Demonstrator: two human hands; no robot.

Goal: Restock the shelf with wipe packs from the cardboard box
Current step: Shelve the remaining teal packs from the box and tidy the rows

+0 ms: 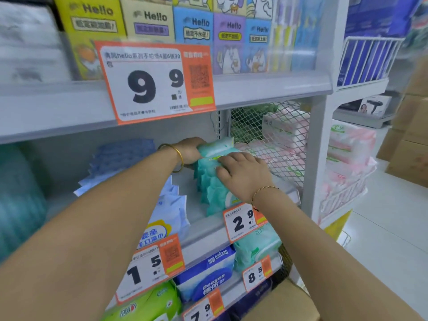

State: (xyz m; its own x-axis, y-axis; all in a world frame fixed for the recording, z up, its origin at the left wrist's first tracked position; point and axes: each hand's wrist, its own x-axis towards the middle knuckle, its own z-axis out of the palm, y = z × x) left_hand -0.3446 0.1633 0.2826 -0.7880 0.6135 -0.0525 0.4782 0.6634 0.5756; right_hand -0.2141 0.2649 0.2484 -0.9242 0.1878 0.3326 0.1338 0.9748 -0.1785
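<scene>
Colourful "Hello" tissue boxes (148, 22) stand above a large 9.9 price tag (155, 82). Pink packs (349, 149) sit right, beyond a mesh divider (266, 133).

There is one view only, from a camera on the person's head, so it sees the scene from their own eye line. It faces forward and somewhat down into the shelf (243, 225), close enough that both forearms run in from the lower edge. The wide lens bends the shelf edges, and the aisle floor (382, 228) falls away at the right.
</scene>
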